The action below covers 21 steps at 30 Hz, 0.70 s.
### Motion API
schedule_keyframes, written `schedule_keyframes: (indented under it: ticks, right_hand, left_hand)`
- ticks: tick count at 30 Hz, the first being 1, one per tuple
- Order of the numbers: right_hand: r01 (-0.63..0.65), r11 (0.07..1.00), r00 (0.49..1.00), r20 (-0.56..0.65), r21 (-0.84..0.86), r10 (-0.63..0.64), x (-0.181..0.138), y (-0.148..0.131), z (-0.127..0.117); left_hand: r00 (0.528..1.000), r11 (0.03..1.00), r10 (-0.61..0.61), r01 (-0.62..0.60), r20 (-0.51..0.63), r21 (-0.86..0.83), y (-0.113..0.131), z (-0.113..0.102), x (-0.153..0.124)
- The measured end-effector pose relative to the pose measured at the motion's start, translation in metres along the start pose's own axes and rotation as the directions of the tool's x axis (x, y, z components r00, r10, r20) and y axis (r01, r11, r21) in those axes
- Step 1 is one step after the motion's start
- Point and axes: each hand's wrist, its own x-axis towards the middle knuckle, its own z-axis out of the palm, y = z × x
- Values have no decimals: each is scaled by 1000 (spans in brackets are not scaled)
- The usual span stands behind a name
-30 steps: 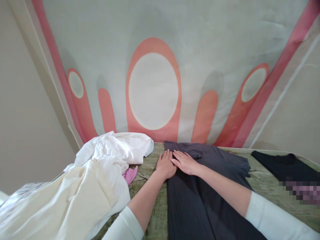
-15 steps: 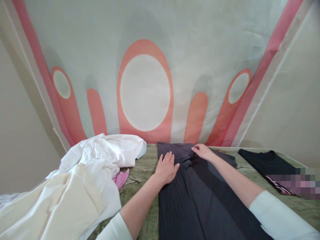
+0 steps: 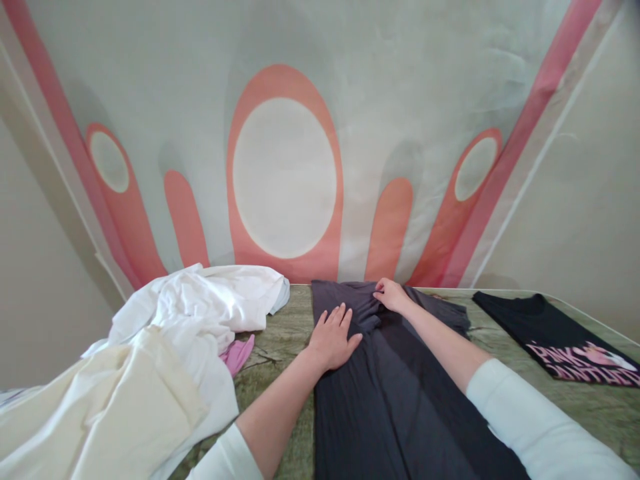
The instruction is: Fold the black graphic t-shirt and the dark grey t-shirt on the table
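A long dark grey garment (image 3: pixel 365 407) lies spread on the table in front of me, its upper part bunched into folds. My left hand (image 3: pixel 333 340) rests flat on its left side, fingers spread and palm down. Near the far edge, my right hand (image 3: pixel 391 295) pinches a fold of the same garment between thumb and fingers. The fold is partly hidden by those fingers. A sleeve-like flap (image 3: pixel 443 311) of dark grey cloth sticks out to the right beyond my right forearm.
A heap of white clothes (image 3: pixel 200 300) with a cream cloth (image 3: pixel 115 407) and a pink piece (image 3: pixel 237 355) lies left. A folded black T-shirt (image 3: pixel 535 323) with pink lettering sits right. The wood-patterned table (image 3: pixel 280 380) meets a decorated wall (image 3: pixel 360 100).
My right hand has moved slightly left with the pinched fold. My left hand stays flat on the garment. The view has shifted a little, showing more of the black T-shirt's print.
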Motion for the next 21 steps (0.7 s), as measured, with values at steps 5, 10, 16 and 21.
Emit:
schedule_keyframes:
  ticks: [5, 10, 16, 21]
  right_hand:
    - [64, 997, 995, -79, -46, -68, -21, -21, -7]
    - [286, 956, 952, -91, -70, -292, -64, -42, -19]
    - [177, 983, 983, 48, 52, -179, -87, -15, -33]
    - [182, 951, 977, 59, 250, -203, -93, -10, -29]
  left_hand:
    - [1000, 1000, 6, -6, -8, 9, 0, 1, 0]
    - [1000, 1000, -1, 1, -7, 6, 0, 3, 0]
    - [1000, 1000, 5, -5, -13, -9, 2, -3, 0]
    - [987, 988, 152, -153, -46, -6, 7, -17, 2]
